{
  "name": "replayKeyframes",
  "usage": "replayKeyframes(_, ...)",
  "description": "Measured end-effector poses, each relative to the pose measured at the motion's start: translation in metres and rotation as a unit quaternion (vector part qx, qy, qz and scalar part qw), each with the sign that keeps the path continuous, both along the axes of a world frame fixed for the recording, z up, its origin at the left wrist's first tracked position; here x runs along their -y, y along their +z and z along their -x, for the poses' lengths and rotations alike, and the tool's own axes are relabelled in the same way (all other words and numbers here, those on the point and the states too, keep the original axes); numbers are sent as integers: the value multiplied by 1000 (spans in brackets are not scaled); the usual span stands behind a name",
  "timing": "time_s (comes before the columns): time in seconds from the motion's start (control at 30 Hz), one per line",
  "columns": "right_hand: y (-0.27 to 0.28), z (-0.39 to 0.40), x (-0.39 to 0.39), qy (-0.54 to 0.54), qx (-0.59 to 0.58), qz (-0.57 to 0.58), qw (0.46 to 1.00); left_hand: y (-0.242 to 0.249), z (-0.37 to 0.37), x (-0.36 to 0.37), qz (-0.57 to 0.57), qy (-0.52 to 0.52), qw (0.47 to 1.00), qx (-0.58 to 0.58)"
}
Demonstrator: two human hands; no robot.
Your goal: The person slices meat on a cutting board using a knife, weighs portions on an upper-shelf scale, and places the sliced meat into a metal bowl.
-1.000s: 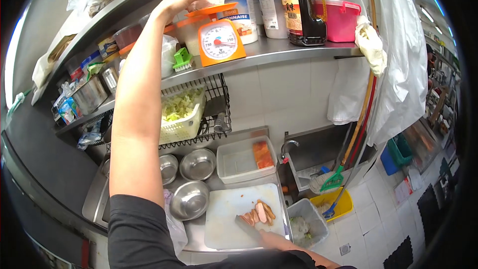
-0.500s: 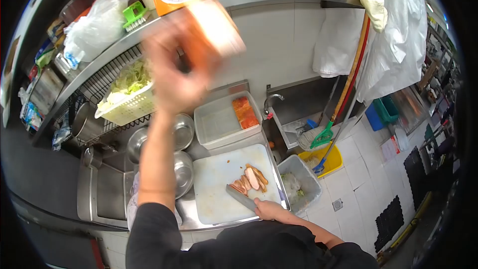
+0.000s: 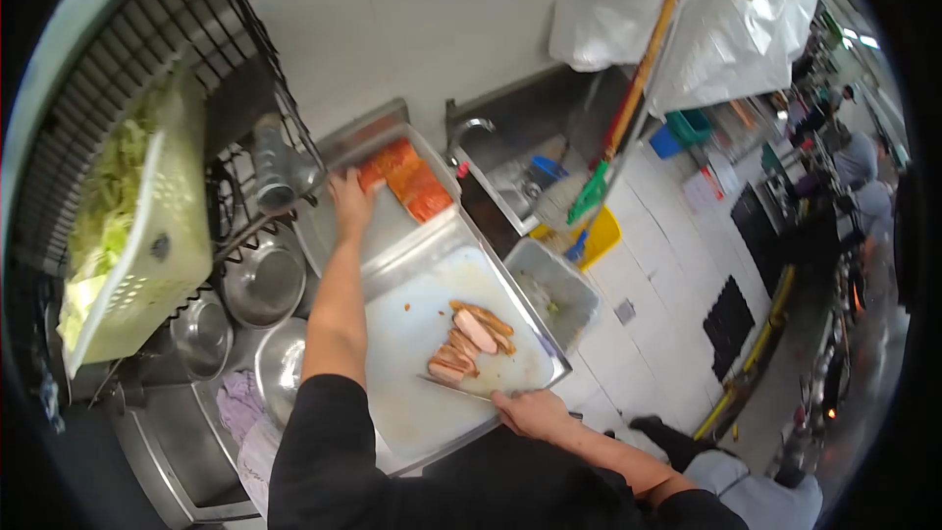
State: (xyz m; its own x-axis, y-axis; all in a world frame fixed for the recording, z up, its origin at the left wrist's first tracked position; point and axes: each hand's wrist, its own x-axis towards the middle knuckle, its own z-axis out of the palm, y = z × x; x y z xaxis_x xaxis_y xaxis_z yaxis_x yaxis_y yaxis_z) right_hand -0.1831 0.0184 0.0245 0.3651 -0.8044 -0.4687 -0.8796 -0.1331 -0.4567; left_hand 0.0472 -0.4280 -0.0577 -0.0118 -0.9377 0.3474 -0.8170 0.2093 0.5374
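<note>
My left hand [image 3: 350,198] reaches into a whitish plastic tub [image 3: 312,236], its fingers closed on the near-left end of the red-coated meat [image 3: 412,182]. That meat lies along the tub's far side. My right hand [image 3: 532,414] grips a knife [image 3: 459,389] by the handle at the near edge of the white cutting board [image 3: 402,393]. The blade lies low beside sliced cooked meat [image 3: 475,332], partly stacked in the middle of the board. Small crumbs dot the board.
A basket of cut cabbage [image 3: 147,236] stands on a wire rack at left. Steel bowls [image 3: 265,280] sit below it, near a sink [image 3: 201,451]. A grey bin [image 3: 564,299] and yellow bucket [image 3: 601,236] stand right. Another person's leg [image 3: 756,496] shows close behind.
My left hand has come down from near the orange scale, where it held a blurred orange-and-white thing, into the tub. More red meat now shows there. The view has shifted; the knife stays in my right hand.
</note>
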Motion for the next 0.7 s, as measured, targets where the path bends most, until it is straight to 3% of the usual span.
replayKeyframes(0.07,-2,-17,-11,-20,-1,27,999,3,13,7,-27,-2,1000,-3)
replayKeyframes(0.13,-6,-36,-15,7,50,126,991,4,16,8,-39,2,999,-5)
replayKeyframes(0.2,-18,-56,-12,12,47,103,994,13,12,5,-77,7,997,14)
replayKeyframes(0.27,-50,-71,-8,45,9,211,976,36,7,-10,-94,-10,995,27)
replayKeyframes(0.33,-50,-74,0,51,7,235,971,58,0,-28,-102,-14,994,43)
replayKeyframes(0.4,-39,-74,11,71,13,256,964,69,-14,-66,-22,-97,992,-77)
replayKeyframes(0.47,-4,-67,23,-12,210,222,952,98,-26,-138,-79,-103,968,-215)
replayKeyframes(0.53,41,-60,33,12,276,214,937,99,-44,-223,-39,-130,943,-303)
replayKeyframes(0.57,64,-58,37,-10,356,59,933,105,-51,-274,-75,-98,929,-350)
replayKeyframes(0.6,84,-58,39,-27,414,-107,903,111,-56,-326,-67,-78,926,-363)
replayKeyframes(0.63,97,-57,38,38,484,-133,864,96,-65,-375,-87,-51,913,-396)
replayKeyframes(0.7,123,-63,34,197,605,-218,740,112,-78,-474,-112,-6,936,-334)
